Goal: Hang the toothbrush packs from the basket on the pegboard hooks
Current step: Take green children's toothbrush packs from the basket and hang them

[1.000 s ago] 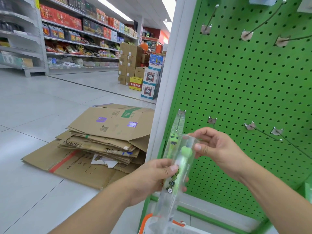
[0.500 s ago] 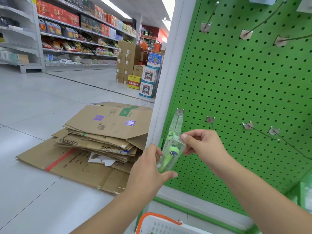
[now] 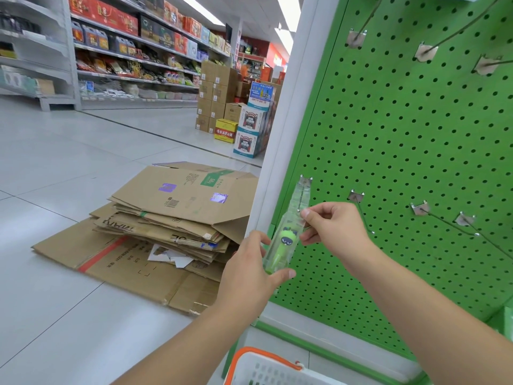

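Clear plastic, with a green toothbrush showing through it: this is the toothbrush pack we hold up against the green pegboard, at its left edge; our left hand is curled about the lower end, thumb under the bottom, and our right hand pinches the upper part between thumb and forefinger, both closed on it. The header seems to sit on the leftmost hook of the lower row, though we cannot tell whether the wire is fully through the hole; we should steady the bottom, slide the header back toward the board, and let go only when it hangs free. The neighbouring hooks to the right are bare and jut outward near our right wrist; the basket sits below, and flattened cardboard lies on the floor to the left, well apart from the work.
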